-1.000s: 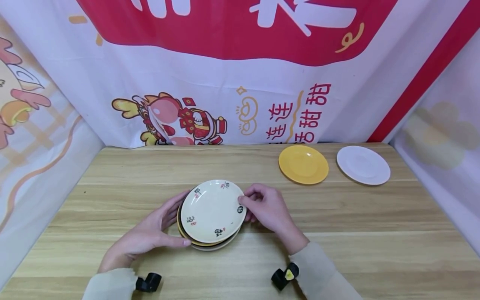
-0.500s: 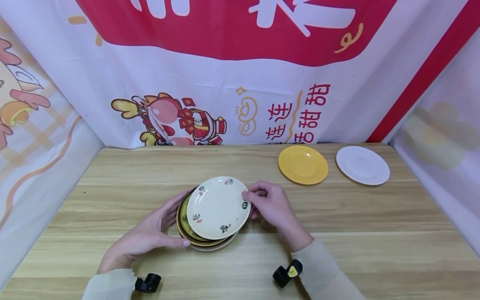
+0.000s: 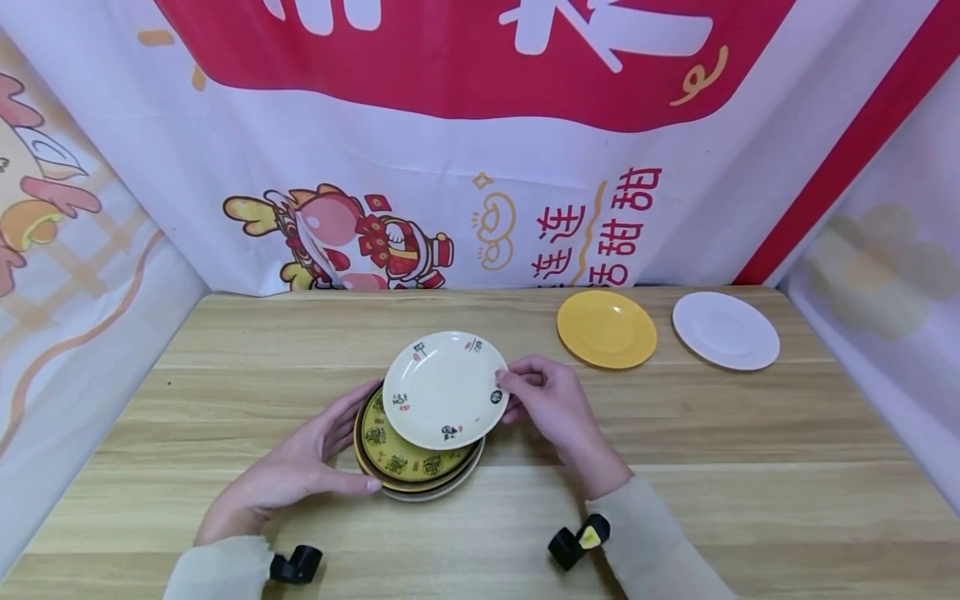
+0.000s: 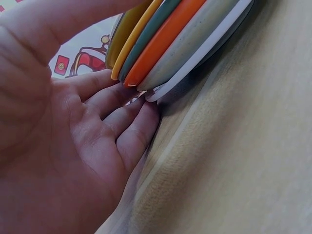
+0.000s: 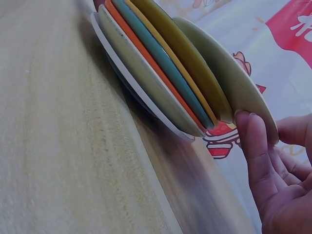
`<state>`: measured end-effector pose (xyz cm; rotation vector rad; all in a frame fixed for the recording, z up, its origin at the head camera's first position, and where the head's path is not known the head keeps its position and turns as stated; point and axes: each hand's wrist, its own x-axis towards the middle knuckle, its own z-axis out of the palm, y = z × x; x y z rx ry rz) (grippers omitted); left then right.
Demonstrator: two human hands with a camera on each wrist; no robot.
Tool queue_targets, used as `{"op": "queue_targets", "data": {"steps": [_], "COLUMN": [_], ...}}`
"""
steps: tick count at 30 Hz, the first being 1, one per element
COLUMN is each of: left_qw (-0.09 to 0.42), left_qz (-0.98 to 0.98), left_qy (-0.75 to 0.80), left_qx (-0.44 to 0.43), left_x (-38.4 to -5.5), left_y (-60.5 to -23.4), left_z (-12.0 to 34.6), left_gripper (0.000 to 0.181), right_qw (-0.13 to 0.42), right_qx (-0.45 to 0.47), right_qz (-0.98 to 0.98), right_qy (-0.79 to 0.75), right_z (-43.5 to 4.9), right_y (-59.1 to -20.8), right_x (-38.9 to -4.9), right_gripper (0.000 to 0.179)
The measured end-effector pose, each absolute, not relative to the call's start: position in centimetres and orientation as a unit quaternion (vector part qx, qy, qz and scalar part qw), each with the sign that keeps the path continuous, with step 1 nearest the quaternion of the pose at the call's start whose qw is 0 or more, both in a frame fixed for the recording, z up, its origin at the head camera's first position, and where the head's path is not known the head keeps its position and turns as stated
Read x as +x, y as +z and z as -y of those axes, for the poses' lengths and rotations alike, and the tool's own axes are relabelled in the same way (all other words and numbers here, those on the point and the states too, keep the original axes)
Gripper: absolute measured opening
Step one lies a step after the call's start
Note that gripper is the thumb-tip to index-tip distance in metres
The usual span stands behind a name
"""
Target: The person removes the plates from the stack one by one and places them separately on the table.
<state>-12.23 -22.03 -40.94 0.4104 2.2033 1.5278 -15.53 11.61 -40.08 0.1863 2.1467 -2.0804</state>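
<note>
My right hand (image 3: 551, 408) pinches the right rim of a cream plate (image 3: 446, 392) with small black and red markings, thumb on top and fingers below. That plate is tilted above a stack of plates, still overlapping its far part. The stack's top plate is olive-yellow (image 3: 420, 462) with dark printed figures. In the left wrist view, yellow, green, orange (image 4: 163, 44) and pale rims show beneath it. My left hand (image 3: 307, 462) cups the stack's left side, its fingers (image 4: 100, 95) extended along the rims and its thumb straight at the near edge.
A plain yellow plate (image 3: 607, 329) and a white plate (image 3: 726, 331) lie side by side at the back right of the wooden table (image 3: 675, 467). A printed cloth (image 3: 420, 150) hangs behind the table's far edge, with more cloth along both sides.
My right hand has drawn the cream plate away from me and slightly right off the stack, uncovering the olive-yellow plate. My left hand has stayed in place against the stack.
</note>
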Motion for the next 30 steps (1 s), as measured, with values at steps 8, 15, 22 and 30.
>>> {"op": "queue_targets", "data": {"steps": [8, 15, 22, 30], "left_qw": [0.210, 0.210, 0.215, 0.214], "left_qz": [-0.780, -0.784, -0.788, -0.790], "left_qy": [0.567, 0.563, 0.559, 0.556], "left_qx": [0.159, 0.158, 0.141, 0.141], "left_x": [-12.2, -12.3, -12.3, -12.2], "left_y": [-41.1, -41.0, -40.9, -40.9], "left_z": [22.2, 22.1, 21.9, 22.1], "left_gripper": [0.118, 0.119, 0.120, 0.119], "right_qw": [0.066, 0.067, 0.067, 0.063], "right_qx": [0.075, 0.079, 0.089, 0.102], "right_qz": [-0.703, -0.690, -0.681, -0.662], "right_qy": [-0.704, -0.717, -0.724, -0.740], "right_z": [-11.8, -12.0, -12.2, -12.2], "right_y": [-40.0, -40.2, -40.4, -40.8], "right_x": [-15.9, -16.1, -16.3, -16.6], "right_gripper": [0.023, 0.026, 0.030, 0.034]}}
